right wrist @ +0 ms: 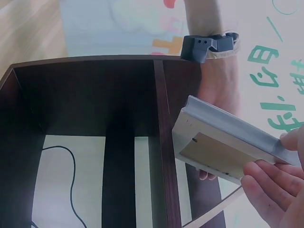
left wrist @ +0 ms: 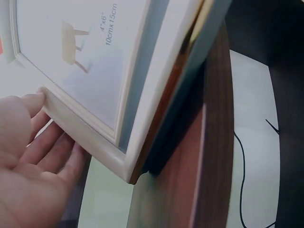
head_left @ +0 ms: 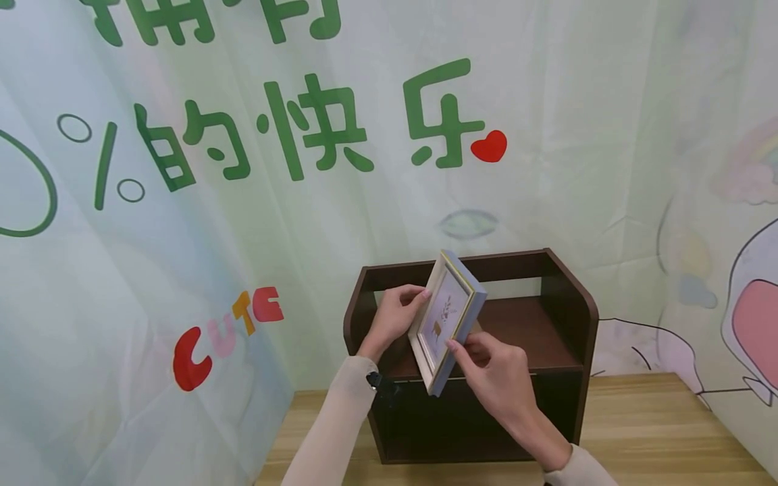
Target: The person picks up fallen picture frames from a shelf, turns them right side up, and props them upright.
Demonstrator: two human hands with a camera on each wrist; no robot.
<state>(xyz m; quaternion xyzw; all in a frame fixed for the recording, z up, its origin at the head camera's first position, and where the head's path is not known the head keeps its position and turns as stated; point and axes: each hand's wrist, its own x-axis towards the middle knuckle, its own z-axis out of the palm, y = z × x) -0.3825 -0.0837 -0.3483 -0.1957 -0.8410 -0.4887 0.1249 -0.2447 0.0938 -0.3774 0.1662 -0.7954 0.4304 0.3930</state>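
A picture frame (head_left: 446, 317) with a pale border and blue-grey outer edge is held tilted between both hands, over a dark brown two-tier shelf (head_left: 568, 310). My left hand (head_left: 396, 314) pinches its left side, thumb on the front and fingers behind. On the opposite side my right hand (head_left: 500, 374) grips the edge between thumb and fingers. The left wrist view shows a small stool picture and size print on the frame's insert (left wrist: 78, 52). The right wrist view shows the frame's back (right wrist: 218, 152), with a recessed brown panel and part of a support leg.
The shelf stands on a wood-grain surface (head_left: 656, 418), against a printed cloth backdrop (head_left: 547, 169) with green characters. Its raised side walls and back rail surround the upper tier. A black strapped device (right wrist: 209, 47) sits on the left wrist.
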